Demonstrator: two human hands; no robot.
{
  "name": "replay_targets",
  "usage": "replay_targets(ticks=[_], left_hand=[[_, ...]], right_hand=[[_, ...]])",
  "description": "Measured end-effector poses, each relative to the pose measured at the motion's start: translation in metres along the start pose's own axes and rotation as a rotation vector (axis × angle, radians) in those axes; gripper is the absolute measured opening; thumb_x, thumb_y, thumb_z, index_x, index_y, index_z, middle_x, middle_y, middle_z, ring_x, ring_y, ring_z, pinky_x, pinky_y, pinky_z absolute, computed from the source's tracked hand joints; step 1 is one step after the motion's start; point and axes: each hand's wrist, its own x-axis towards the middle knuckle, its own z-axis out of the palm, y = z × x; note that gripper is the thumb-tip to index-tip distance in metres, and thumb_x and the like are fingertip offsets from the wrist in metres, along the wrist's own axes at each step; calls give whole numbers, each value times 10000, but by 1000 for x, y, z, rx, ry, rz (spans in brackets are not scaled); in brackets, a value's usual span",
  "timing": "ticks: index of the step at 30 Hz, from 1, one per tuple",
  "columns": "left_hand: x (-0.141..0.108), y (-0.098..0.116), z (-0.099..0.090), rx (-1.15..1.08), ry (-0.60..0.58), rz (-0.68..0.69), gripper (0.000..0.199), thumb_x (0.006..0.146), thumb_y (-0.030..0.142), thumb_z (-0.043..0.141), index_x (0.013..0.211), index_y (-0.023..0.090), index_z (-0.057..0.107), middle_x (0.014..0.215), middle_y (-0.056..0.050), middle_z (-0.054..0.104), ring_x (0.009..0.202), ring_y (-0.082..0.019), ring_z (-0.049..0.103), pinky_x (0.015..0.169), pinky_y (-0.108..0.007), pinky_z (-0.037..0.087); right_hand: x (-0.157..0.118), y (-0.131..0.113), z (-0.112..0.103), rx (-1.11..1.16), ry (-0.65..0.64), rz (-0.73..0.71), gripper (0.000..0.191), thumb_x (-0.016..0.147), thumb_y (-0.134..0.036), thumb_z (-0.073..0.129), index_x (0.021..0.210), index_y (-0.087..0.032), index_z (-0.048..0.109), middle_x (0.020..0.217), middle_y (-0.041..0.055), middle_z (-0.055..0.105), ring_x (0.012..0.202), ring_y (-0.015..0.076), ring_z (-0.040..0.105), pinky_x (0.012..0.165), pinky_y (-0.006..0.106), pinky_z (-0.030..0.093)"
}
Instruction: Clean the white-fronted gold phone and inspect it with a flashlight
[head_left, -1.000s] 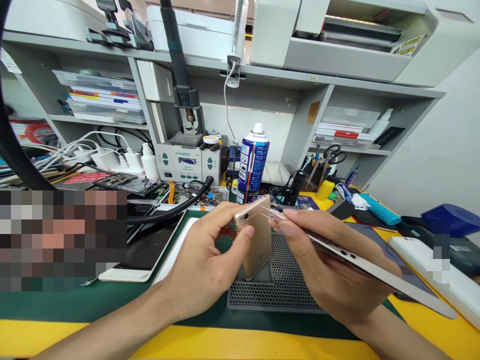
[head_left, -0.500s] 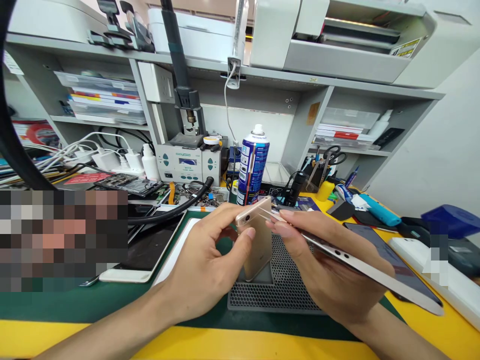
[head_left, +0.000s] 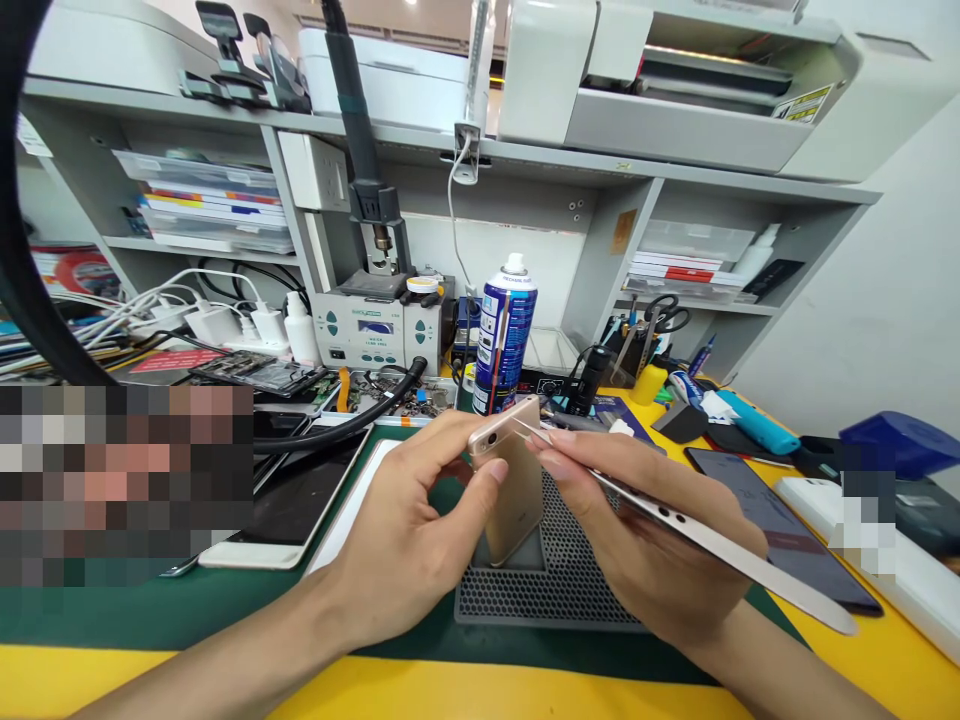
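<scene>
My left hand [head_left: 431, 520] grips a gold smartphone [head_left: 517, 510] by its upper edge, thumb on the back cover near the camera lens. The phone stands tilted on end, its lower end at a dark honeycomb-patterned mat [head_left: 555, 600]. Held like a pen in my right hand [head_left: 660, 530] is a pair of metal tweezers [head_left: 727, 550]. The fine tips reach the upper back of the phone; whether they touch it or pinch anything is too small to tell.
A blue spray can [head_left: 504, 340] stands just behind the phone. Left lie a white-framed phone [head_left: 255, 553] and a black hose [head_left: 352, 437]; a hot-air station [head_left: 367, 330] sits behind. On the right are a dark phone [head_left: 780, 530] and a white case-like object [head_left: 892, 570].
The tweezers and my right hand have shifted slightly left, bringing the tips closer in on the phone's upper back. My left hand and the phone have barely moved.
</scene>
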Motion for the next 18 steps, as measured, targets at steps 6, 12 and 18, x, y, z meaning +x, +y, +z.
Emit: replay_targets(ticks=[6, 12, 18], left_hand=[[-1, 0, 0, -7, 9, 0, 359, 998, 208, 525, 1309, 372, 601, 1205, 9, 641, 1017, -142, 590, 860, -287, 489], [0, -2, 1, 2, 36, -14, 330, 991, 227, 543, 1288, 346, 622, 1173, -2, 648, 991, -143, 604, 824, -267, 496], [2, 1, -3, -156, 44, -181, 263, 970, 308, 579, 1204, 256, 687, 1065, -29, 671, 902, -165, 603, 778, -275, 510]], right_hand=[[-2, 1, 2, 18, -1, 10, 313, 785, -39, 765, 1041, -215, 727, 967, -1, 798, 835, 155, 767, 865, 235, 616], [1, -3, 0, 62, 21, 12, 324, 786, -23, 748, 1050, -209, 728, 956, 12, 799, 837, 167, 769, 848, 243, 625], [3, -9, -2, 68, 111, 160, 301, 782, -46, 764, 1029, -216, 749, 936, 7, 797, 815, 162, 769, 810, 235, 633]])
